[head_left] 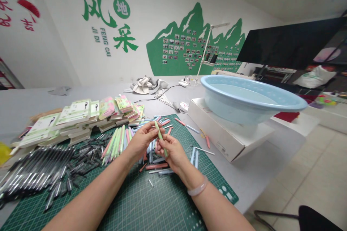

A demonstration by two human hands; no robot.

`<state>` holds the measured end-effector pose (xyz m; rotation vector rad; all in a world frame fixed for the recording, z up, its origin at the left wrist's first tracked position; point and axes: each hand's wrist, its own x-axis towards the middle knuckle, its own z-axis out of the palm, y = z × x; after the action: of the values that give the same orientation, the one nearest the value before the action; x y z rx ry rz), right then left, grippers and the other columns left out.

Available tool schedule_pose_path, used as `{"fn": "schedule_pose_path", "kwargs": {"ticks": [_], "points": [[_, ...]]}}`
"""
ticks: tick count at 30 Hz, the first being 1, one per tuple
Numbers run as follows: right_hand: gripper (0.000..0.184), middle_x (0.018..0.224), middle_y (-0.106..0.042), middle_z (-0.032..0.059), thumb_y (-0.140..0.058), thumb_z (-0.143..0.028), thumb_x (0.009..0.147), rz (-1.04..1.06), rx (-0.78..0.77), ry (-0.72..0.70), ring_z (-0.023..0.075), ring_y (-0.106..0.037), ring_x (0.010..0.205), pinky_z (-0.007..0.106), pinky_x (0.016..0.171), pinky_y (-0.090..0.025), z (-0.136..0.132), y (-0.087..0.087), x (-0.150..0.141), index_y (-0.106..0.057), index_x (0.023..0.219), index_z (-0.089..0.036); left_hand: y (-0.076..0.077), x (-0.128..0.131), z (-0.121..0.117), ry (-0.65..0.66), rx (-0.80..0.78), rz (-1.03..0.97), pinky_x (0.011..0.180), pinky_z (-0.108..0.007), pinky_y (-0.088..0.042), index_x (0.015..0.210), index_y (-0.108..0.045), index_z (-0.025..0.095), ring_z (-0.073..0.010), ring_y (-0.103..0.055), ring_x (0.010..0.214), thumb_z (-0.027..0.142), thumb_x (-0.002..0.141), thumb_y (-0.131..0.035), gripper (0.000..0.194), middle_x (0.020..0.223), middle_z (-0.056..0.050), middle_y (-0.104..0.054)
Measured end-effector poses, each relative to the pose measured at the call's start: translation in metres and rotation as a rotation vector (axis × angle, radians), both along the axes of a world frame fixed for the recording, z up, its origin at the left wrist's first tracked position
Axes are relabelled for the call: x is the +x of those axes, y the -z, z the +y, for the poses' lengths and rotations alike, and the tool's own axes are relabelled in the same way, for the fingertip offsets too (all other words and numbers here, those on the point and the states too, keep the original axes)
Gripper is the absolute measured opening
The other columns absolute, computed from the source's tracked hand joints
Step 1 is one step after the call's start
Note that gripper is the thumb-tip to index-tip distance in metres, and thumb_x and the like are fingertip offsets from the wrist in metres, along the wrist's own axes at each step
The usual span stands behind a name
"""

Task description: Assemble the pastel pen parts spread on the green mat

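A light green pen [159,135] is held upright and slightly tilted between both my hands, above the green cutting mat [141,205]. The fingers of my left hand [145,137] pinch its upper part. Lower down, my right hand [172,150] closes round the pen's other end; a bangle sits on that wrist. Under and behind the hands lie loose blue, red and white pen parts, among them a red barrel [156,166]. To the left of my left hand is a row of green, pink and purple pens [116,143].
Clear-and-black pens [40,164] and black caps [88,155] cover the mat's left side. Behind them are stacked small boxes [73,113]. At right a blue basin [252,97] rests on a white box [225,133]. Cloths [148,86] and a lamp stand [205,48] are farther back.
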<state>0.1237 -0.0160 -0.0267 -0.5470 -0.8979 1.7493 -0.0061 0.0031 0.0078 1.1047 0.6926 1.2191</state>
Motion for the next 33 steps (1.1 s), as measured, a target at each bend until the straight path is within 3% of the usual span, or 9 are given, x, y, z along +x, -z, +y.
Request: {"fn": "schedule_pose_path", "kwargs": {"ticks": [4,7,9,14,21,24,28,30,33], "points": [[0.023,0.061,-0.058,0.0003,-0.062,-0.037,0.078,0.011,0.026,-0.122,0.0074,-0.045,0.047,0.023,0.055,-0.043,-0.003,-0.003,-0.001,-0.061,0.081,-0.015,-0.006,-0.004,-0.003,0.089,-0.016,-0.021,0.062,-0.023,-0.045,0.096,-0.06,0.017,-0.0117,-0.057,0.066,0.028,0.076,-0.064,0.023,0.084,-0.005,-0.065],[0.021,0.061,-0.059,0.0001,-0.061,-0.036,0.079,0.017,0.058,-0.104,0.0071,-0.044,0.048,0.023,0.056,-0.042,-0.004,-0.005,-0.002,-0.061,0.08,-0.015,-0.011,-0.006,-0.005,0.124,-0.011,-0.011,0.066,-0.025,-0.047,0.101,-0.059,0.018,-0.0139,-0.059,0.075,0.028,0.078,-0.061,0.025,0.091,-0.007,-0.064],[0.017,0.061,-0.058,-0.0005,-0.062,-0.032,0.079,0.005,0.091,-0.054,0.0069,-0.044,0.049,0.022,0.056,-0.041,-0.004,-0.005,-0.003,-0.061,0.08,-0.016,-0.011,-0.005,-0.005,0.071,0.027,0.039,0.067,-0.025,-0.047,0.1,-0.059,0.019,-0.0139,-0.058,0.076,0.027,0.075,-0.064,0.027,0.092,-0.005,-0.063],[0.014,0.063,-0.06,-0.0002,-0.066,-0.028,0.076,-0.017,0.099,-0.003,0.0073,-0.046,0.051,0.022,0.057,-0.042,-0.003,-0.004,-0.002,-0.06,0.079,-0.016,-0.002,-0.002,-0.002,-0.083,0.063,0.152,0.047,-0.022,-0.041,0.078,-0.059,0.017,-0.0106,-0.053,0.051,0.032,0.067,-0.071,0.022,0.066,0.001,-0.058],[0.018,0.06,-0.056,-0.0012,-0.064,-0.031,0.078,0.114,-0.006,-0.212,0.0051,-0.041,0.047,0.02,0.054,-0.043,-0.007,-0.006,0.0,-0.061,0.08,-0.014,-0.004,-0.002,-0.006,0.086,-0.064,0.068,0.044,-0.024,-0.043,0.083,-0.063,0.016,-0.0115,-0.055,0.045,0.034,0.069,-0.07,0.024,0.064,-0.001,-0.062],[0.023,0.07,-0.061,0.0023,-0.06,-0.036,0.081,0.102,-0.001,-0.209,0.0077,-0.05,0.054,0.025,0.06,-0.049,-0.008,-0.011,0.003,-0.062,0.089,-0.014,0.003,-0.005,0.003,-0.009,-0.085,-0.043,0.055,-0.021,-0.048,0.083,-0.064,0.014,-0.0107,-0.059,0.058,0.027,0.068,-0.072,0.021,0.071,-0.002,-0.064],[0.041,0.093,-0.066,0.0075,-0.061,-0.035,0.08,0.002,0.124,-0.131,0.0144,-0.062,0.069,0.036,0.071,-0.052,-0.008,-0.021,0.009,-0.052,0.118,-0.022,0.016,-0.016,0.02,-0.213,-0.234,-0.244,0.065,-0.021,-0.051,0.085,-0.064,0.014,-0.0112,-0.063,0.071,0.023,0.071,-0.071,0.018,0.08,-0.003,-0.066],[0.047,0.097,-0.066,0.008,-0.066,-0.027,0.076,-0.053,0.195,-0.128,0.0157,-0.063,0.073,0.038,0.074,-0.052,-0.008,-0.021,0.011,-0.052,0.12,-0.022,0.02,-0.021,0.026,-0.274,-0.286,-0.318,0.064,-0.02,-0.051,0.082,-0.064,0.013,-0.01,-0.062,0.069,0.021,0.071,-0.07,0.015,0.078,-0.003,-0.066],[0.038,0.092,-0.068,0.0077,-0.067,-0.022,0.074,-0.098,0.246,-0.105,0.0159,-0.064,0.073,0.038,0.075,-0.052,-0.006,-0.017,0.01,-0.059,0.111,-0.019,0.021,-0.022,0.027,-0.259,-0.293,-0.356,0.062,-0.019,-0.051,0.083,-0.065,0.012,-0.0094,-0.061,0.067,0.019,0.072,-0.069,0.014,0.078,-0.003,-0.066]]}}
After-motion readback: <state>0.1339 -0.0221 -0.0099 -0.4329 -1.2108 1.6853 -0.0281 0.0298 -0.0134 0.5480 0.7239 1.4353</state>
